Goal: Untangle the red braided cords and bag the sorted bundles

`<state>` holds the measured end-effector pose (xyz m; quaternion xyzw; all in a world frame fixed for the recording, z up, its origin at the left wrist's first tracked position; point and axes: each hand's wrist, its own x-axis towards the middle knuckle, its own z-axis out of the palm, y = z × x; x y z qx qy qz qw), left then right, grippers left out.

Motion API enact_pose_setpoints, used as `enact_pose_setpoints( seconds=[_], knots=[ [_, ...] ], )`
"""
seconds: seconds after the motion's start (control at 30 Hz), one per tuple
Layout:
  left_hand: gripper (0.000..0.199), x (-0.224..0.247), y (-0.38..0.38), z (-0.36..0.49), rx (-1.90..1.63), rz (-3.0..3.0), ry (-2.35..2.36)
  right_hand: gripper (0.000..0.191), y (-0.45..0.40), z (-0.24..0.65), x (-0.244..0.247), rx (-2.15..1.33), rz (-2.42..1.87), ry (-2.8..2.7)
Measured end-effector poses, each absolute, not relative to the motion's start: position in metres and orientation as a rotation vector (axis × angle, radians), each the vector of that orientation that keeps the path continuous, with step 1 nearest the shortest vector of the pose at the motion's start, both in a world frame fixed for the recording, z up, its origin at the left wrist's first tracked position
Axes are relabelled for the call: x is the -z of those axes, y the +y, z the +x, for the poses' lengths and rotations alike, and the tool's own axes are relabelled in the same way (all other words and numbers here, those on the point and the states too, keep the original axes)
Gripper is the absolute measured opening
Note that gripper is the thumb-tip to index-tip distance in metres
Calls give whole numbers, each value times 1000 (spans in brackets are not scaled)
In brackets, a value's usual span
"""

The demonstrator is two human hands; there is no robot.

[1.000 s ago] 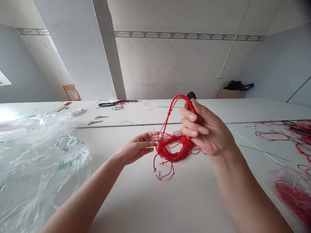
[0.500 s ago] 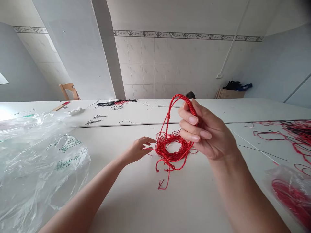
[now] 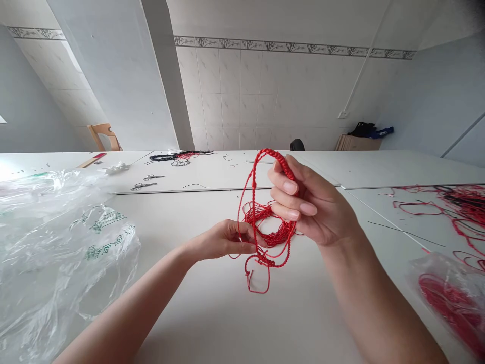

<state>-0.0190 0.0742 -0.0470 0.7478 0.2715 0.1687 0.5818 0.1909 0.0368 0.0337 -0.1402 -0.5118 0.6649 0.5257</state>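
My right hand (image 3: 303,202) is closed round the upper part of a red braided cord loop (image 3: 254,202), which hangs down in front of me. My left hand (image 3: 231,238) reaches in from the left, thumb and fingertips closed at the loop's lower left side, pinching the red cord there. Below the fingertips, a knotted part and thin loose cord ends dangle. Behind the loop, a coil of thin red cord (image 3: 282,236) lies on the white table (image 3: 295,313), partly hidden by my hands.
Clear plastic bags (image 3: 68,242) cover the table's left side. Scissors (image 3: 144,186) and black cords (image 3: 166,157) lie farther back. At the right are tangled red and black cords (image 3: 462,202) and a bag of red cord (image 3: 450,303).
My left hand has moved right to the loop, and its fingers have closed on the cord. The loop and my right hand have shifted slightly left.
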Motion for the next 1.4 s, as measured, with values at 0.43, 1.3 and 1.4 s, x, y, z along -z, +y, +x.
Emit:
enact_pose_setpoints(
  seconds=[0.43, 1.3, 1.4],
  knots=[
    [26, 51, 74, -13, -778, 2213, 1102, 20, 29, 188, -34, -1633, -322, -1253],
    [54, -10, 50, -48, -685, 1883, 1067, 25, 73, 167, 5, -1543, -546, -1321],
    [51, -4, 51, -37, -843, 1664, 896, 25, 72, 164, 9, -1497, -572, -1405]
  ],
)
